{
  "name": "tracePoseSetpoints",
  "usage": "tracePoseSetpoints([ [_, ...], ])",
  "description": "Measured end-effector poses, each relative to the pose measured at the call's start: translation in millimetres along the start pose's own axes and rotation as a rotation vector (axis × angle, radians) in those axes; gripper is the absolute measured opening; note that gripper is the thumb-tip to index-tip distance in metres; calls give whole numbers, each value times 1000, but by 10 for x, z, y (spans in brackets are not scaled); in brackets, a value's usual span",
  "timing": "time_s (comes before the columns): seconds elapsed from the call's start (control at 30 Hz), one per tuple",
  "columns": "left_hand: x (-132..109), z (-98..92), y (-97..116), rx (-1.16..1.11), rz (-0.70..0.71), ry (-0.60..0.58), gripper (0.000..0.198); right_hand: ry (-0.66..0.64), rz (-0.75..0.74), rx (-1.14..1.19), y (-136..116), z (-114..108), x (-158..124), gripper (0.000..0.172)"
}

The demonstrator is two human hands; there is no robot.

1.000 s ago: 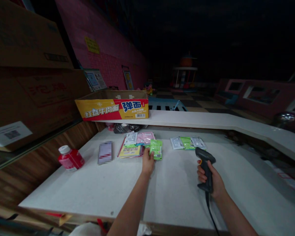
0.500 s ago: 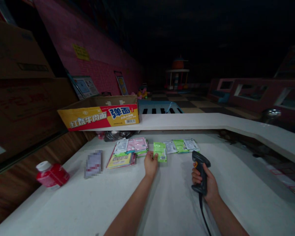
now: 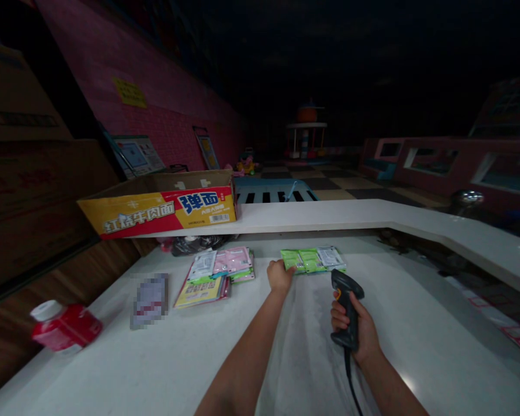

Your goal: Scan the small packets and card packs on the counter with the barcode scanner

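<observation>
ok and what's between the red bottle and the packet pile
In the head view, a pixelated item, too blurred to identify, lies on the counter between the red bottle and the packet pile.

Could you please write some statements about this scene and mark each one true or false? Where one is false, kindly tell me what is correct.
1. The right hand holds a scanner. True.
2. The left hand holds a pen. False: it is at the leftmost green packet of the row.
3. The red bottle has a white cap. True.
4. The yellow and red box has its top closed. False: the top is open.
5. The pink packet is to the left of the scanner. True.
</observation>
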State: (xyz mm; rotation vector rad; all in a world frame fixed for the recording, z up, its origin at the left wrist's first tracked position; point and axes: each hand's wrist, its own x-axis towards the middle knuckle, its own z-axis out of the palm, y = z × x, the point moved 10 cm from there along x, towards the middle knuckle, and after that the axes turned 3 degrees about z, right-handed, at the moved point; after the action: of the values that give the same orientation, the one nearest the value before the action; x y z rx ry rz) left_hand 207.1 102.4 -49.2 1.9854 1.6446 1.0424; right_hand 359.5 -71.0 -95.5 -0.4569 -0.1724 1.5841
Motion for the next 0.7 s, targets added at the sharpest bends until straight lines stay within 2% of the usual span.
tracePoseSetpoints([
  [0.17, -37, 24, 89, 91, 98, -54, 41, 16, 19, 49, 23, -3, -2, 27],
  [0.33, -22, 65, 98, 104, 85, -84, 39, 18, 20, 50, 21, -22, 7, 29],
  [0.47, -66, 43, 106, 200, 92, -144, 49, 8, 38, 67, 35, -54, 21, 27],
  [0.57, -95, -146, 122, 231, 125, -110, 51, 4, 40, 76, 36, -64, 15, 24],
  [0.7, -72, -624, 101, 287, 176, -3, 36, 9, 49, 77, 44, -62, -17, 21],
])
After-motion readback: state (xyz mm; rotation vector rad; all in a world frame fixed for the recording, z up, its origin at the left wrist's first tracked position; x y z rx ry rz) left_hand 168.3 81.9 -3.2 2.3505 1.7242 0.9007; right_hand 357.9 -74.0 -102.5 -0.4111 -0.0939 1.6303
